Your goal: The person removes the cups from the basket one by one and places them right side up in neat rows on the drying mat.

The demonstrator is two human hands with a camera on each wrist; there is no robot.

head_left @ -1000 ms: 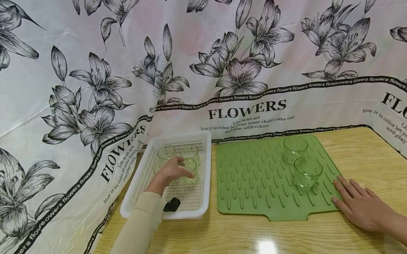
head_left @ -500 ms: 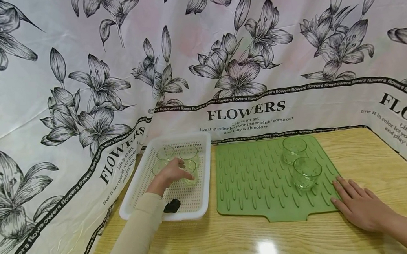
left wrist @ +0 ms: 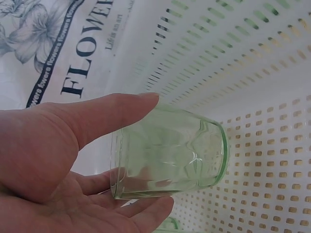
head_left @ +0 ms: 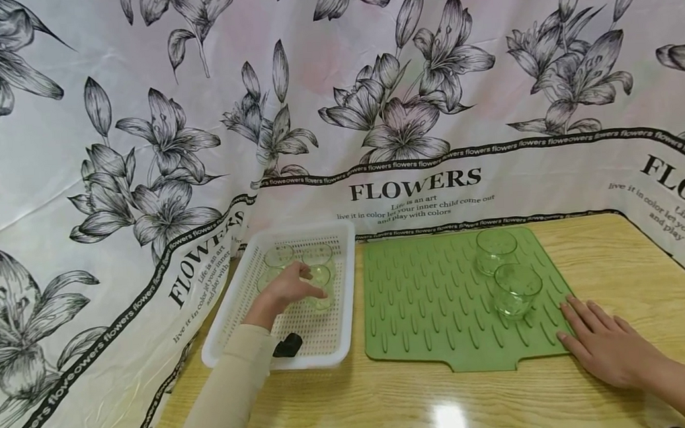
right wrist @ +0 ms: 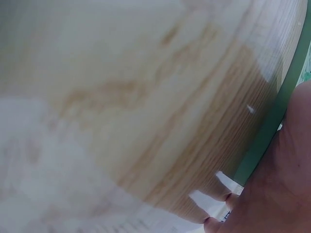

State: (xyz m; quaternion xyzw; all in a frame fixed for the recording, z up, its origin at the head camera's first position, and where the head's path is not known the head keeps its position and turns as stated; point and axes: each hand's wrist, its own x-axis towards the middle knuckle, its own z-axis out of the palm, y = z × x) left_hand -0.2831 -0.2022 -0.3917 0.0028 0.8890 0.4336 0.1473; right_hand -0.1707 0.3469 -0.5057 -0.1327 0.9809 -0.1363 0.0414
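In the head view my left hand [head_left: 285, 291] reaches into the white perforated basket [head_left: 353, 293]. Its thumb and fingers stand on opposite sides of a clear greenish drinking glass [left wrist: 170, 150], gripping it near the rim, as the left wrist view shows. More such glasses, among them a back right glass [head_left: 318, 250] and a back left glass [head_left: 278, 253], are in the basket, partly hidden by the hand. My right hand [head_left: 611, 348] lies flat on the table with fingers spread, fingertips at the right edge of the green ridged mat [head_left: 420, 301].
Two glasses stand upright on the right part of the mat, a rear glass [head_left: 496, 253] and a front glass [head_left: 516, 291]. A small black object [head_left: 288, 345] lies in the basket's near end. Behind the wooden table [head_left: 380, 410] hangs a flowered cloth [head_left: 290, 145].
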